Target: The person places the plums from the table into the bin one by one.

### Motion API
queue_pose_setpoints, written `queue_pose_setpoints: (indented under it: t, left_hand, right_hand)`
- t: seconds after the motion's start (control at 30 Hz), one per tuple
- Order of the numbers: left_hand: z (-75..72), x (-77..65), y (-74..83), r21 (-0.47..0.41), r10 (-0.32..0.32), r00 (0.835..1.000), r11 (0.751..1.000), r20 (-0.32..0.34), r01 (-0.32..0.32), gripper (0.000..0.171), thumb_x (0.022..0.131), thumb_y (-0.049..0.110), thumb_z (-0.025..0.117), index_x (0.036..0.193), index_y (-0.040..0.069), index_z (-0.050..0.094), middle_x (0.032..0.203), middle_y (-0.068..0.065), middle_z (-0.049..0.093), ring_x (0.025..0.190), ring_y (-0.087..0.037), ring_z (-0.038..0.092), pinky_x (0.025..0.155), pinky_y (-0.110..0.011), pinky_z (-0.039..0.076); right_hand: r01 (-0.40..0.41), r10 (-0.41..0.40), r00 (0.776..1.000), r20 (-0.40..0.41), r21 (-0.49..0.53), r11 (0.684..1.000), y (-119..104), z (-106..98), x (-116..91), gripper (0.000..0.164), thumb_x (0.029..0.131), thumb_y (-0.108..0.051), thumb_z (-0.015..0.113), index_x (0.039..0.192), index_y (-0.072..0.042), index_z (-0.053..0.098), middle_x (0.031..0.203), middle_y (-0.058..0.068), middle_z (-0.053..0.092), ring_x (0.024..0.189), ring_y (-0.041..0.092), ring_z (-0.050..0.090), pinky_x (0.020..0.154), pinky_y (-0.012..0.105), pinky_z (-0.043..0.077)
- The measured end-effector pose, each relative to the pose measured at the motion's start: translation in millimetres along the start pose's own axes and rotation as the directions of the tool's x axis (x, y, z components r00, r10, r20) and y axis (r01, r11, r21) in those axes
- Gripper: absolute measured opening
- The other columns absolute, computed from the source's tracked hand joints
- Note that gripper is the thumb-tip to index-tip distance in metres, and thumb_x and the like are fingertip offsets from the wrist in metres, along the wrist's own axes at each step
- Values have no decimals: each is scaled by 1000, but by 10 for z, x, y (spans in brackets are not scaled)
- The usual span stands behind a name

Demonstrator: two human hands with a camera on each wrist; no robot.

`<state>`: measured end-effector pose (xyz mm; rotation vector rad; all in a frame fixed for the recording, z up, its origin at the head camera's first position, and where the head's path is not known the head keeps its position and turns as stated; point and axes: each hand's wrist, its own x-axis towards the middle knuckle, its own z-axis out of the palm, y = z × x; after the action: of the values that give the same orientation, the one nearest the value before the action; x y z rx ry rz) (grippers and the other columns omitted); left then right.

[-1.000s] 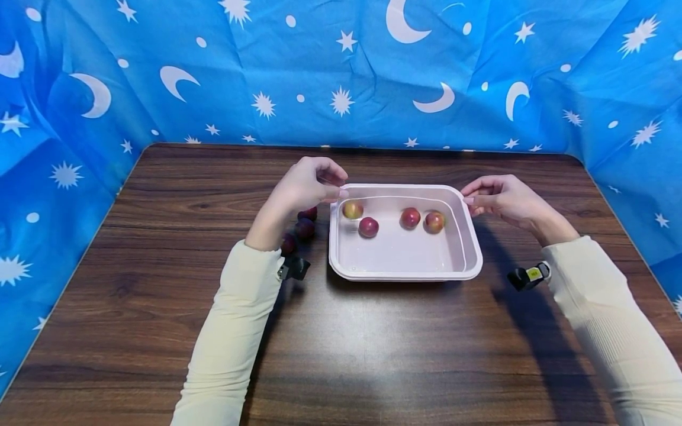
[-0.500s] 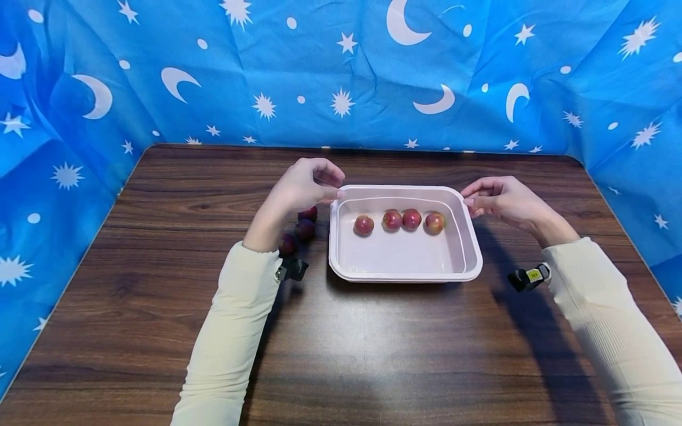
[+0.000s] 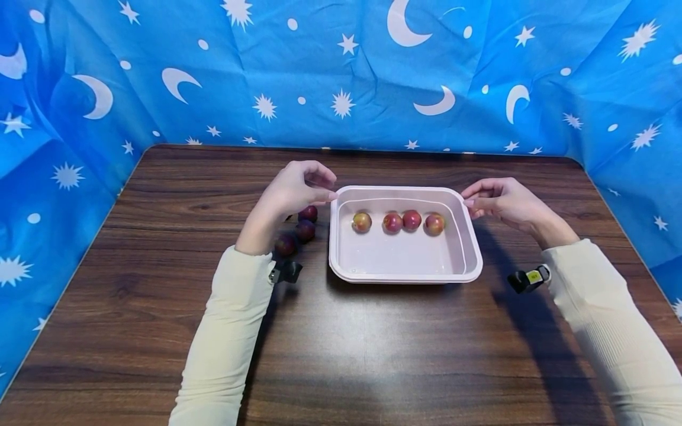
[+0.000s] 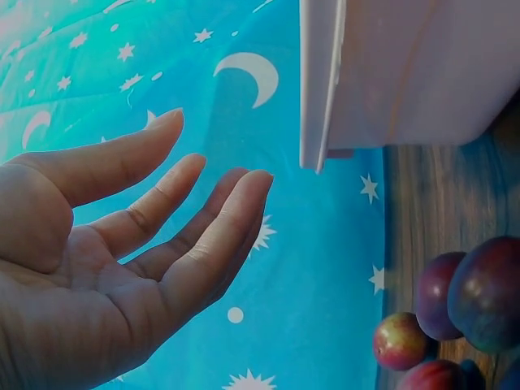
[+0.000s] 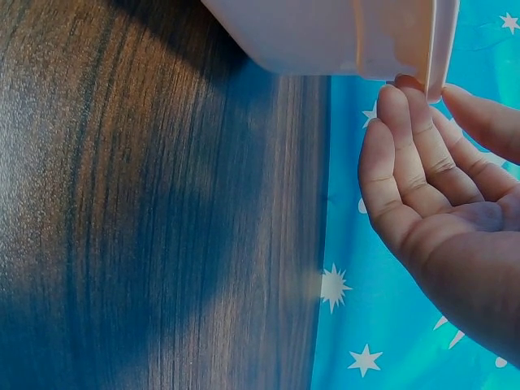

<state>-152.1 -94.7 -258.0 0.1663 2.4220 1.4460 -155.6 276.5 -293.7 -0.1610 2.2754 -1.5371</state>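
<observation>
At far left, the counter (image 3: 160, 296) runs out to its slanting side edge, met by a blue curtain (image 3: 341, 77) printed with white moons and stars. Reaching in is the left hand (image 3: 292, 190), relaxed, fingers gently bent and the thumb spread well apart from them; the left wrist view shows a gap between its fingertips and the pale container (image 3: 399, 277), and it holds nothing. A black wrist camera (image 3: 289, 272) sits at the cuff of a cream sleeve (image 3: 215, 337). Just right of that wrist, dark plums (image 3: 305, 231) lie on the counter, partly hidden by it from above.

In the middle stands the container, with a broad stretch of counter on its near side. Four red-and-yellow plums (image 3: 393, 222) lie in a row inside, the middle pair seeming to touch.

Next, the right hand (image 3: 503, 200) pinches the container's far right corner, thumb on one side of the rim, fingers on the other. Its black wrist device (image 3: 518, 281) bears a yellow label (image 3: 534, 275), the writing too small to read. Beyond, the counter extends to its slanted right edge.
</observation>
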Motion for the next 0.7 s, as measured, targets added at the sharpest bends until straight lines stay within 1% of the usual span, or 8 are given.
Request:
queue_pose_setpoints:
  t: [0.17, 0.27, 0.33, 0.5, 0.53, 0.57, 0.7]
  left_hand:
    - [-32, -29, -36, 3, -22, 1000, 1000, -11, 22, 27, 84, 5, 65, 109, 2, 58, 106, -13, 56, 90, -24, 56, 80, -34, 51]
    - [-48, -32, -72, 3, -28, 1000, 1000, -12, 28, 27, 84, 6, 65, 110, 2, 57, 107, -13, 56, 91, -26, 58, 81, -38, 51]
    - [-57, -35, -96, 8, -21, 1000, 1000, -13, 21, 28, 85, 6, 65, 111, 1, 57, 109, -14, 55, 91, -26, 58, 81, -38, 51]
    - [-72, -44, -157, -27, -16, 1000, 1000, -14, 15, 27, 85, 3, 63, 111, -2, 56, 110, -15, 54, 89, -23, 57, 82, -37, 51]
    - [-77, -46, -168, -35, -20, 1000, 999, -10, 20, 27, 85, 3, 63, 111, -3, 56, 110, -15, 54, 89, -25, 57, 82, -37, 50]
    - [-82, -50, -177, -36, -20, 1000, 999, -11, 20, 27, 85, 3, 63, 110, -2, 56, 109, -15, 55, 87, -23, 58, 81, -37, 51]
    - [-108, -57, -223, -13, -13, 1000, 1000, -8, 13, 27, 84, 4, 64, 110, -2, 56, 105, -15, 58, 86, -28, 61, 75, -33, 52]
  right_hand:
    - [-8, 8, 1000, -8, -1, 1000, -1, 3, -1, 17, 88, -4, 59, 104, 2, 60, 86, 4, 65, 73, 21, 62, 70, 31, 54]
    - [-10, 10, 1000, -11, -4, 1000, -1, 3, 0, 17, 88, -4, 59, 104, 2, 59, 86, 4, 65, 73, 23, 61, 70, 31, 54]
    - [-13, 13, 1000, -13, -5, 1000, -1, 4, -1, 17, 88, -4, 59, 104, 2, 59, 86, 4, 65, 73, 23, 61, 69, 31, 54]
    - [-20, 20, 1000, -17, -5, 1000, -6, 11, -5, 18, 88, -5, 60, 104, 3, 59, 86, 4, 64, 73, 24, 60, 69, 31, 54]
    - [-21, 21, 1000, -18, -8, 1000, -7, 13, -6, 19, 88, -5, 60, 105, 3, 59, 86, 4, 64, 73, 24, 60, 70, 32, 54]
    - [-21, 20, 1000, -18, -10, 1000, -7, 13, -7, 19, 88, -5, 60, 105, 3, 59, 86, 4, 64, 73, 24, 61, 70, 32, 54]
    - [-19, 19, 1000, -18, -9, 1000, -8, 14, -8, 18, 88, -5, 59, 105, 3, 59, 86, 4, 65, 73, 24, 61, 70, 32, 54]
